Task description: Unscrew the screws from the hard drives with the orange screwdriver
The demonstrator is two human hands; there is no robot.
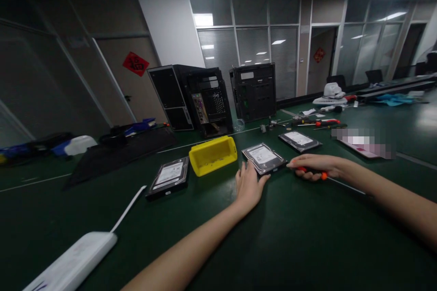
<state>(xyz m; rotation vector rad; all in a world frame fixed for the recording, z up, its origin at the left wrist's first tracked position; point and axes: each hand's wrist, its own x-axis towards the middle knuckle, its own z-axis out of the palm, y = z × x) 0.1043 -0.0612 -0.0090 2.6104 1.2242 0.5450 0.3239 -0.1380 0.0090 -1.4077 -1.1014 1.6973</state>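
A hard drive [262, 155] with a white label lies flat in front of me. At its near left corner is my left hand [250, 187], fingers spread against the edge and thumb stretched along the near side. My right hand [312, 166] is closed around a screwdriver [324, 176] with a red-orange handle; its thin shaft points back under my forearm. The fingertips of that hand are by the drive's right corner, and I cannot tell whether they touch it. A second hard drive [299, 141] lies just behind, and a third hard drive [170, 177] sits to the left.
A yellow bin [213, 157] with small bits inside stands left of the middle drive. Black computer cases [254, 91] stand behind. Hand tools [327, 122] lie at the back right, near a blurred pinkish flat object [365, 145]. A white power strip [73, 259] occupies the front left.
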